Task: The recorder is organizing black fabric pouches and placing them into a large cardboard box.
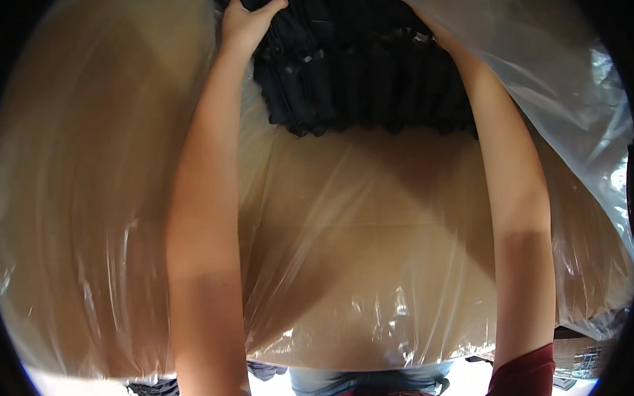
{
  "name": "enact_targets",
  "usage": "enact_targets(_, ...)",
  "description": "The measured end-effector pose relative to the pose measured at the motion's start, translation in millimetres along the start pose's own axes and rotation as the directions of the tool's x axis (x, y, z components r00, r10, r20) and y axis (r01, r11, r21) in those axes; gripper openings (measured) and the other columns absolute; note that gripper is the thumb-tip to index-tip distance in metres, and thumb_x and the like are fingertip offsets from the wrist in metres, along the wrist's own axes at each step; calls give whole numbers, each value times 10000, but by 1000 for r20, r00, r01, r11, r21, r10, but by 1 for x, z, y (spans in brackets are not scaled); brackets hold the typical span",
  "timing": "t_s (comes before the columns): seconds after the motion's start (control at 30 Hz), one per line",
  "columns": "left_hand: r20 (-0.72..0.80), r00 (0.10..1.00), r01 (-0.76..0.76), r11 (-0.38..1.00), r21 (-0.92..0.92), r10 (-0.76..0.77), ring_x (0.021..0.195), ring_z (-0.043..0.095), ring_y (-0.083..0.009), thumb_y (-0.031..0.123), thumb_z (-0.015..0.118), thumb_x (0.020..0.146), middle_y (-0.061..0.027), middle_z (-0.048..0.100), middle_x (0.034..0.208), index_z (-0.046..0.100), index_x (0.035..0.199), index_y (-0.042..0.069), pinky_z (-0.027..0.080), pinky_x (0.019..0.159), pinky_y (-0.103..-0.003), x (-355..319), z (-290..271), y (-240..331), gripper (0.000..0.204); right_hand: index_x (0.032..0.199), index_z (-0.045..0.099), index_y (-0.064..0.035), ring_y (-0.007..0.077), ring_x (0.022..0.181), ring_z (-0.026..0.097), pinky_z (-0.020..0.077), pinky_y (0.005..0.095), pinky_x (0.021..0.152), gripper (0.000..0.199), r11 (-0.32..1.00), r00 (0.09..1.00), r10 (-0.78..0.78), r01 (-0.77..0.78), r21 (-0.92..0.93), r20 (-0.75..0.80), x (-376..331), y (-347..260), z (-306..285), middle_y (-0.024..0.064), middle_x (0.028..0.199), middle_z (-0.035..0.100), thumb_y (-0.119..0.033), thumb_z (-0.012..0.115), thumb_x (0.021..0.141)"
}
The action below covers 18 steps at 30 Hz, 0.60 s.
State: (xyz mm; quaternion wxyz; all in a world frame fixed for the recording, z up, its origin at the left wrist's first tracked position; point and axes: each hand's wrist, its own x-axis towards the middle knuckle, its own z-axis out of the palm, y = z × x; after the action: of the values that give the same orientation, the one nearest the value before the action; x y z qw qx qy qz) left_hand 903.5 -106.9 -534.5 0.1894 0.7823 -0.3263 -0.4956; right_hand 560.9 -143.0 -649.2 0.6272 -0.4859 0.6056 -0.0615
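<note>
1. We are resting our left hand [246, 25] at the left side of the black, folded fabric bundle [369, 86], thumb spreading wide.
2. Our right hand [431, 23] is resting opposite, partly behind clear plastic film [552, 67]; we cannot tell either grip.
3. The bundle is lying beyond a film-covered brown surface [376, 252].

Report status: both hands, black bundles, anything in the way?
Left hand at left of black bundles, right hand at their right, grips unclear. Bundles packed side by side. Clear plastic partly covers right hand.
</note>
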Motion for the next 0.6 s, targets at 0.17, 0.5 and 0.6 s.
enact_targets(0.17, -43, 993, -104, 993, 49, 106, 1096, 533, -278, 198, 683, 759, -162, 558, 1198, 434, 1283, 2, 417, 936, -339, 18, -10, -23, 612, 1190, 544, 3, 303, 1080, 535, 389, 379, 945, 640, 999, 999, 8, -10, -40, -32, 8, 17, 70, 189, 1148, 582, -467, 654, 769)
enact_targets(0.5, -268, 962, 26, 955, 296, 57, 1236, 410, -307, 263, 780, 646, -245, 382, 1353, 138, 1388, -74, 327, 1035, -337, 44, 9, -59, 1037, 1187, 543, 7, 318, 1087, 533, 389, 383, 946, 654, 968, 981, -59, 11, -252, -182, 17, 6, 78, 201, 1143, 581, -476, 655, 761)
enact_targets(0.6, -237, 966, -54, 974, 219, 107, 1254, 387, -304, 233, 810, 607, -245, 357, 1367, 99, 1392, -75, 318, 1041, -332, 34, 13, -49, 1103, 1187, 542, 8, 323, 1090, 532, 389, 384, 946, 659, 948, 970, -92, 17, -319, -224, 13, 3, 67, 205, 1142, 581, -479, 656, 758)
